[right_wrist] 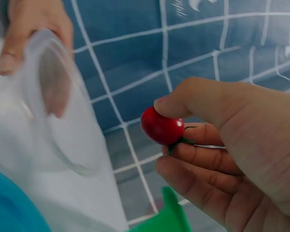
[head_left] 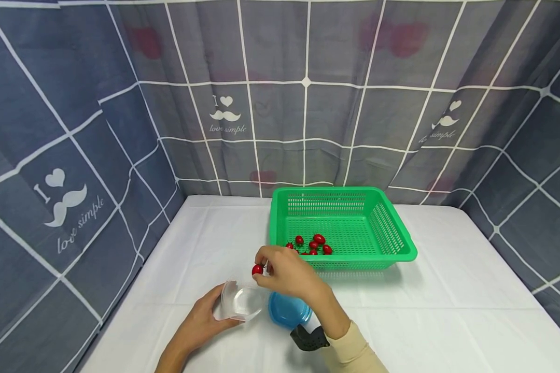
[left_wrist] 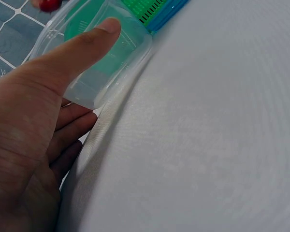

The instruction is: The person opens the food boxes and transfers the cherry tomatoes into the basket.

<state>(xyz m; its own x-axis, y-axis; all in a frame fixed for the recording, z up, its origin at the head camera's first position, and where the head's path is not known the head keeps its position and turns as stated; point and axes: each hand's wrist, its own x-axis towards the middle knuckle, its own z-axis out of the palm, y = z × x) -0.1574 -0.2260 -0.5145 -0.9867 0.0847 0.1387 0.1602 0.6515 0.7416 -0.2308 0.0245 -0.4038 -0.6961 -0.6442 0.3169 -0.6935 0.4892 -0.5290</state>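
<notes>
My right hand (head_left: 287, 272) pinches a red cherry tomato (right_wrist: 162, 125) between thumb and fingers, its green stem showing in the right wrist view. The tomato is close above and to the right of a clear plastic container (head_left: 243, 302). My left hand (head_left: 204, 320) grips that container at its left side, thumb along the near wall, mouth tilted toward the right hand. Nothing shows inside the container. Just right of it, under my right forearm, a round blue lid (head_left: 289, 311) lies on the table. More cherry tomatoes (head_left: 319, 239) sit in the green basket (head_left: 345, 261) beyond my right hand.
The rectangular green basket stands toward the back of the white-covered table (head_left: 448, 321), its tomatoes gathered at the near left corner. A grey checked curtain (head_left: 340, 114) hangs behind and on both sides. A black strap piece (head_left: 309, 339) is at my right wrist.
</notes>
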